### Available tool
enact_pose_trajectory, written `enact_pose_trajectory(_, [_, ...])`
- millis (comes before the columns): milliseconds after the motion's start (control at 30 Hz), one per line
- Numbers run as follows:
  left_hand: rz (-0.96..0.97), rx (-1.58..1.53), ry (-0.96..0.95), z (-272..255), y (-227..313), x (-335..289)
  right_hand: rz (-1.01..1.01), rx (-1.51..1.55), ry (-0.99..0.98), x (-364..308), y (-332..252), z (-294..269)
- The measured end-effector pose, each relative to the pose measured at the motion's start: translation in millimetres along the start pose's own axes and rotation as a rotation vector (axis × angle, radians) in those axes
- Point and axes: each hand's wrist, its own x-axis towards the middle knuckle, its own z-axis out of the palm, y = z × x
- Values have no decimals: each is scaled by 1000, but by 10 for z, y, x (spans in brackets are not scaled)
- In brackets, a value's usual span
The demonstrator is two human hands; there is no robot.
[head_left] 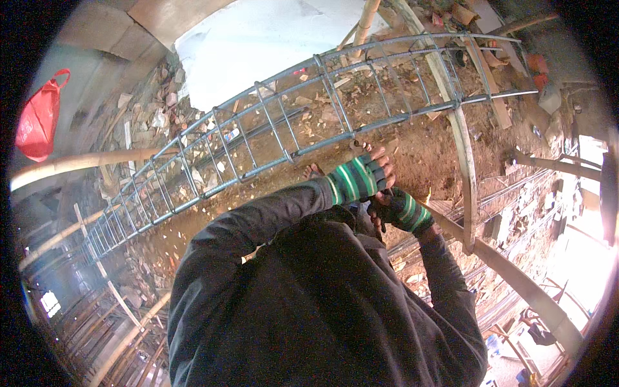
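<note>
My left hand (356, 178), in a fingerless glove with green, white and dark stripes, is held in front of my body with its fingers curled. Just below and to the right is my right hand (403, 210), gloved alike, its bare fingertips meeting the left ones. Both hands look closed; whatever is between the fingers is too small or hidden to name. Beyond them a long steel rebar cage (284, 157), made of long bars with square stirrups, stretches from the lower left to the upper right. Neither hand touches it.
A wooden post (461, 148) supports the cage at the right. Bamboo poles (84, 166) cross on the left, near a hanging red plastic bag (40, 119). Rubble and dirt (419, 151) cover the ground. A pale sheet (258, 48) lies beyond the cage, and thin bars (509, 193) run at the right.
</note>
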Motion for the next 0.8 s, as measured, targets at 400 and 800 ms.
enact_pose_trajectory(400, [-130,-75,-95,736,-27,-77,-339,-1294,1017,-58,88,519])
enact_pose_trajectory(800, [-59,-142,-683,482,-19,-15,-445,-1317,490,244,512,198])
